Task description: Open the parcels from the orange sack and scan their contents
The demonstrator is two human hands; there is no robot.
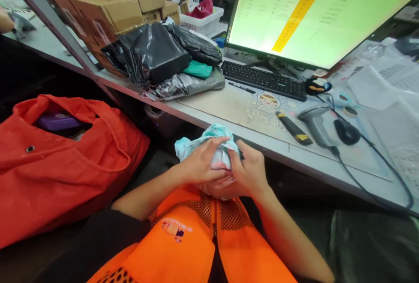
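Close to my chest, just off the desk's front edge, I hold a crumpled plastic mailer bag (209,134), pale teal on top and pinkish lower down. My left hand (204,161) grips it from the left, thumb and fingers curled on its upper face. On the other side my right hand (250,167) has its thumb pressed into the plastic and its fingers wrapped round the edge. Whatever the bag contains is hidden. Beyond my hands on the desk lie a utility knife (293,128) and a grey barcode scanner (316,124).
Black plastic parcels (157,56) are piled at the desk's left, before stacked cardboard boxes (108,12). A keyboard (263,80) sits under a lit monitor (314,12). A large red cloth bag (65,165) stands open at lower left. The scanner cable (363,193) trails over the desk edge.
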